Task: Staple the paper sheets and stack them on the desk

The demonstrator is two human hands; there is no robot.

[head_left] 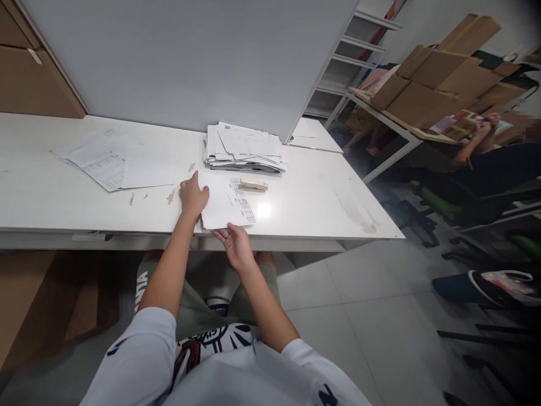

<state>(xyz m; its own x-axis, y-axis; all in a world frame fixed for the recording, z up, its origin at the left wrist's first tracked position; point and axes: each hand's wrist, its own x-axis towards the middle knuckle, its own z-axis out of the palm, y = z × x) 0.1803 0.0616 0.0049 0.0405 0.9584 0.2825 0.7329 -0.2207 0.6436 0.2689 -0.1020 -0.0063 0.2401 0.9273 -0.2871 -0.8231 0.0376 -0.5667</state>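
A few printed paper sheets point(224, 197) lie at the table's front edge, with a table of print along their right side. My left hand point(193, 198) is closed at their left edge, its thumb against the paper. At the near edge my right hand point(236, 245) pinches the sheets, thumb on top and fingers underneath. Just right of the sheets is a beige stapler point(254, 185), which neither hand touches. Behind them rests a thick, uneven stack of papers point(245, 149).
Loose printed sheets point(103, 163) are spread on the white table point(313, 197) to the left. A grey panel point(190, 62) rises at the back. Cardboard boxes point(439, 79) are piled on another table at right, where a person point(499, 163) sits. A bin point(460, 286) stands on the floor.
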